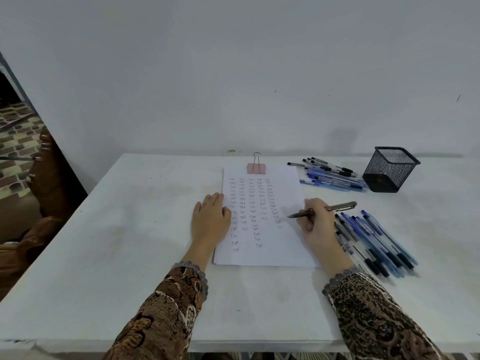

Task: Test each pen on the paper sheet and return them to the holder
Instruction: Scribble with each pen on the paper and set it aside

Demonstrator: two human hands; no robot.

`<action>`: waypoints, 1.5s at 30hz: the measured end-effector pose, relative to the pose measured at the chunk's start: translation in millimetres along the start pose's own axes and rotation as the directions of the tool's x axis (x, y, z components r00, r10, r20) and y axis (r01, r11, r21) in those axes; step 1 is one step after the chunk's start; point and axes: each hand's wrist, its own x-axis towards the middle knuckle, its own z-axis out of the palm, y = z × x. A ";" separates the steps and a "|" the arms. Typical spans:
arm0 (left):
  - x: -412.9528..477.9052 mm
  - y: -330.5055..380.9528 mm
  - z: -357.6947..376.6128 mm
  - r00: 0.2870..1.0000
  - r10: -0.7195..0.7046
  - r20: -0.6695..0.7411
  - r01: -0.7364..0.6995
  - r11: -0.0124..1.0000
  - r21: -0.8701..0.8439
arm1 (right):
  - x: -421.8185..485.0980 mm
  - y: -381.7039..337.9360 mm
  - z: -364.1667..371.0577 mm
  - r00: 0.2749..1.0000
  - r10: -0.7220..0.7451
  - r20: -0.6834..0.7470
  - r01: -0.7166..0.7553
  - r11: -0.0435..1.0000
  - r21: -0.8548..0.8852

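Right hand pinches a brown metal pen — tip over the white clipped paper sheet.
Left hand presses flat on the sheet's edge; black mesh holder stands beyond the grip; tip contact unclear.

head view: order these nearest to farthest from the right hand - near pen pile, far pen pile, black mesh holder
1. Pile of blue and black pens, directly beside the right hand, on its right.
2. Second pile of blue and black pens, farther back, ahead of the hand.
3. Black wire-mesh pen holder, back right, just beyond that second pile.
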 end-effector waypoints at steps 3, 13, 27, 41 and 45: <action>-0.2 0.6 -0.4 1.000 0.001 0.002 -0.001 1.000 0.000 | 3.9 -4.5 -2.3 0.997 0.075 -0.021 -0.071 0.987 0.143; -0.8 2.5 -3.0 1.000 -0.005 0.004 0.005 1.000 -0.003 | 4.1 13.9 16.2 0.981 0.189 -0.039 -0.142 0.846 0.514; -7.0 9.9 -7.5 0.997 0.012 -0.072 -0.016 0.998 -0.062 | 6.8 11.5 10.9 0.966 0.255 -0.031 -0.197 0.813 0.549; -39.5 39.5 -12.4 0.995 -0.003 -0.099 -0.015 0.985 -0.175 | -17.7 -10.1 23.9 0.998 0.062 -0.013 -0.063 0.969 -0.239; -64.2 67.5 -13.0 0.989 0.011 -0.146 -0.050 0.964 -0.262 | -44.9 -19.4 8.2 0.996 -0.064 0.060 0.086 0.860 -0.503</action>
